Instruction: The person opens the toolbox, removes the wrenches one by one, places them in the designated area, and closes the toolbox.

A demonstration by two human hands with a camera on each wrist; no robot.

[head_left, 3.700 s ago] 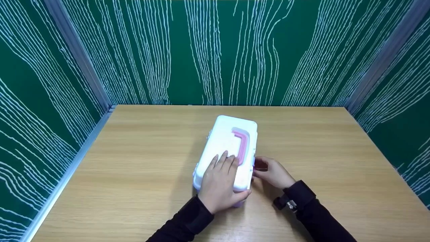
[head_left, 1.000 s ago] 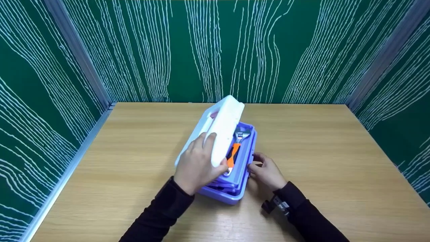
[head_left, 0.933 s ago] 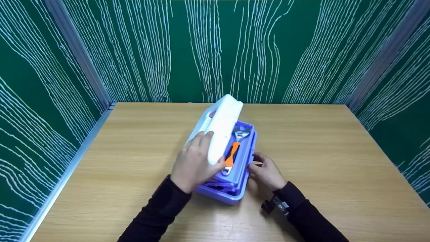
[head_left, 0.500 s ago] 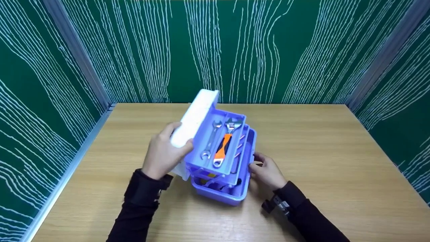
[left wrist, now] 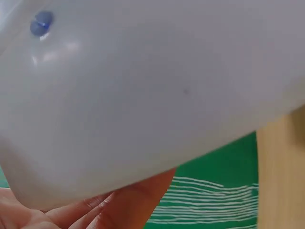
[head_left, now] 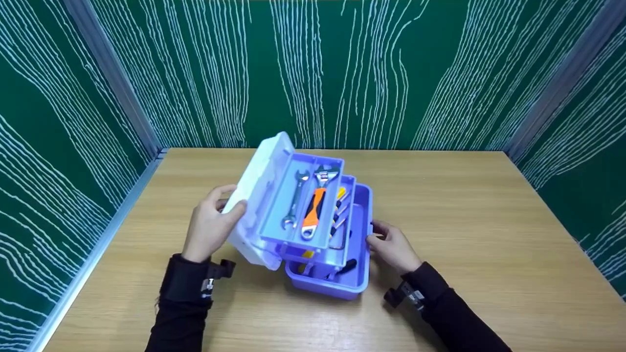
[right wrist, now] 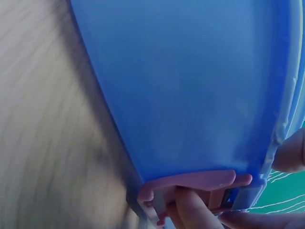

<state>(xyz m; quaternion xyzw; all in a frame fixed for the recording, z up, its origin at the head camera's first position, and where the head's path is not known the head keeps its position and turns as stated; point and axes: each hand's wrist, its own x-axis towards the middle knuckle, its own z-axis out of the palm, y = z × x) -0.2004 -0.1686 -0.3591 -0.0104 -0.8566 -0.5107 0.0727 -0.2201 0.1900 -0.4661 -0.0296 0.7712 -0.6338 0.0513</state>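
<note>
A purple toolbox (head_left: 361, 230) stands open on the wooden table (head_left: 489, 244). My left hand (head_left: 229, 201) grips the edge of its white lid (head_left: 257, 195), which is swung back to the left. The cantilever trays are fanned out. The top tray holds a silver spanner (head_left: 292, 204) and an adjustable wrench with an orange handle (head_left: 313, 211); a lower tray shows screwdriver tips (head_left: 341, 208). My right hand (head_left: 377, 234) holds the box's right wall, with a finger (right wrist: 190, 210) at the pink latch (right wrist: 195, 183). The left wrist view shows the lid (left wrist: 143, 95) close up above my fingers (left wrist: 119, 205).
Green walls with white wavy lines (head_left: 313, 73) close in the table on three sides, with metal posts at the corners (head_left: 112, 78). A dark tool (head_left: 348, 266) lies in the box's bottom compartment.
The closed box has been opened: my left hand swung the white lid up and over to the left, and the trays fanned out. My right hand stayed at the box's right side.
</note>
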